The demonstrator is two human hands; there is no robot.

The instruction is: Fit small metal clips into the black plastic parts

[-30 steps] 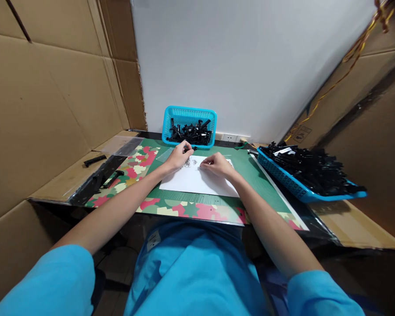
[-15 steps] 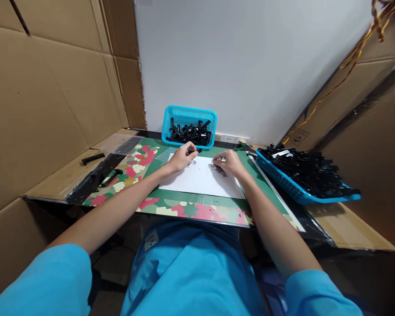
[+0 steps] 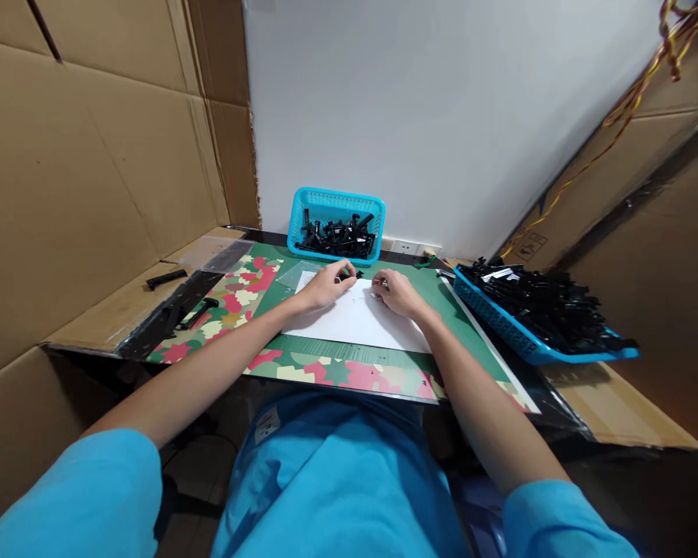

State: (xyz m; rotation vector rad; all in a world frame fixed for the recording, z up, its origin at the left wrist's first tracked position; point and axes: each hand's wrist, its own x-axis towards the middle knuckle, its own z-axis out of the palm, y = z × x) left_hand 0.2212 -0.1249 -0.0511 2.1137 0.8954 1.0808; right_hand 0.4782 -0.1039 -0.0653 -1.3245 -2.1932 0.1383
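Observation:
Over a white sheet [image 3: 354, 332] on the mat, my left hand [image 3: 328, 287] has its fingers curled and its thumb near the index fingertip. Just beyond those fingertips a small black plastic piece [image 3: 359, 273] shows; whether they touch it I cannot tell. Facing it from the right, my right hand [image 3: 398, 293] has its fingers drawn together in a pinch. Anything within either pinch is too small or hidden to name. The dark little bits on the paper are mostly covered by my hands.
Behind the sheet a blue basket [image 3: 295, 217] holds black plastic parts. A second blue basket [image 3: 500, 324], heaped with similar parts, stands at the right. Loose black parts [image 3: 201, 311] lie on the left, and cardboard walls [image 3: 93, 170] flank the table.
My left hand has shifted slightly right and my right hand slightly left and down, now covering the dark bits that showed on the paper. The view has shifted a little.

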